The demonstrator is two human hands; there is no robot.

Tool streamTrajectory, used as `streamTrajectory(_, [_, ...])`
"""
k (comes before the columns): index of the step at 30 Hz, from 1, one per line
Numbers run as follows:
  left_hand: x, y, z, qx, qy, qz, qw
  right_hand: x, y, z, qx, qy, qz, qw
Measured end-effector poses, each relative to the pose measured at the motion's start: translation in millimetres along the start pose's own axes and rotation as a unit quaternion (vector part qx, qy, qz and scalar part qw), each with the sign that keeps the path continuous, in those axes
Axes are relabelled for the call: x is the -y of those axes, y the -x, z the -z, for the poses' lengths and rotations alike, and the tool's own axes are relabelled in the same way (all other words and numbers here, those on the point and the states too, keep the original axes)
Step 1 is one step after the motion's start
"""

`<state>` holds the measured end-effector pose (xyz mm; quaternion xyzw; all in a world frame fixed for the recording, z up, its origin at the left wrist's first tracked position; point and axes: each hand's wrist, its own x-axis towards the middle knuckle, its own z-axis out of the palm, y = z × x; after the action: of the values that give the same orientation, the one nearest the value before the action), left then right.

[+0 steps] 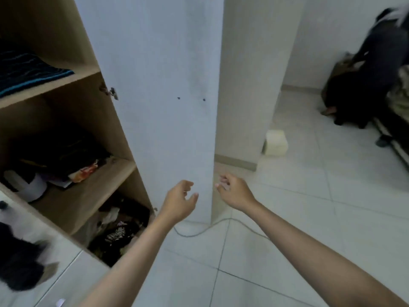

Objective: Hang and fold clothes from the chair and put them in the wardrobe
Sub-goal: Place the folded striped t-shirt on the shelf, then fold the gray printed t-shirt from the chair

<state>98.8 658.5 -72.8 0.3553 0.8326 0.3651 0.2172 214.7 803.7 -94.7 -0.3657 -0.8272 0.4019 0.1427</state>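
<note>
The wardrobe [66,85] stands open on the left, with wooden shelves and a white door [159,85] swung out toward me. A folded dark towel with blue stripes [26,72] lies on an upper shelf. Jumbled clothes [119,229] fill the bottom shelf. My left hand [180,200] hovers in front of the door's lower edge, fingers loosely curled, holding nothing. Just right of the door edge my right hand [234,190] is also empty, with relaxed fingers. Dark clothes [371,69] are piled at the far right; the chair under them is hidden.
A white cable [199,232] loops on the tiled floor below the door. A small white box [276,142] sits by the wall corner. A mirrored door [33,258] at lower left reflects a dark shape. A bed frame edge [389,140] runs along the right.
</note>
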Motion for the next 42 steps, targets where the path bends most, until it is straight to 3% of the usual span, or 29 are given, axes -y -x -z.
streamTrajectory(6, [-9, 47, -90, 0.178, -0.018, -0.049, 0.983, -88, 125, 27, -0.092, -0.011, -0.160, 0.983])
streamTrajectory(11, [-1, 117, -145, 0.305, -0.035, -0.095, 0.947, -128, 250, 21, -0.190, -0.039, -0.284, 0.939])
streamTrajectory(21, [2, 277, -240, 0.526, -0.128, -0.180, 0.821, -165, 492, -12, -0.289, -0.082, -0.478, 0.826])
streamTrajectory(29, [-39, 358, -333, 0.606, -0.183, -0.254, 0.732, -221, 621, -13, -0.345, -0.147, -0.596, 0.710])
streamTrajectory(32, [-58, 381, -385, 0.626, -0.205, -0.265, 0.704, -255, 658, -4, -0.357, -0.161, -0.613, 0.686])
streamTrajectory(36, [-82, 410, -456, 0.618, -0.209, -0.280, 0.704, -309, 695, 16, -0.371, -0.173, -0.622, 0.667])
streamTrajectory(39, [-92, 425, -513, 0.594, -0.217, -0.285, 0.720, -358, 712, 31, -0.367, -0.170, -0.628, 0.665])
streamTrajectory(42, [-93, 426, -560, 0.578, -0.255, -0.302, 0.713, -400, 719, 40, -0.348, -0.169, -0.634, 0.670])
